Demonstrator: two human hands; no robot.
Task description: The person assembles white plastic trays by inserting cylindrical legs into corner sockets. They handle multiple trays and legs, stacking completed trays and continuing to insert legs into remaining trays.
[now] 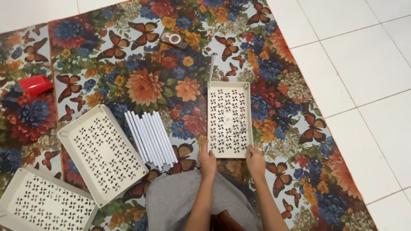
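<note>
A cream perforated plastic shelf tray (229, 117) lies flat on a flowered butterfly cloth in front of me. My left hand (207, 160) grips its near left corner. My right hand (255, 160) grips its near right corner. A thin white tube (211, 67) stands out from the tray's far left corner. A bundle of several white plastic tubes (150, 137) lies on the cloth just left of my left hand.
Two more cream perforated trays lie to the left, one (102, 154) beside the tubes and one (45, 201) at the lower left corner. A red cup (36, 84) lies at far left. A small brown object with a white ring (174, 39) sits at top. White floor tiles (364, 64) extend right.
</note>
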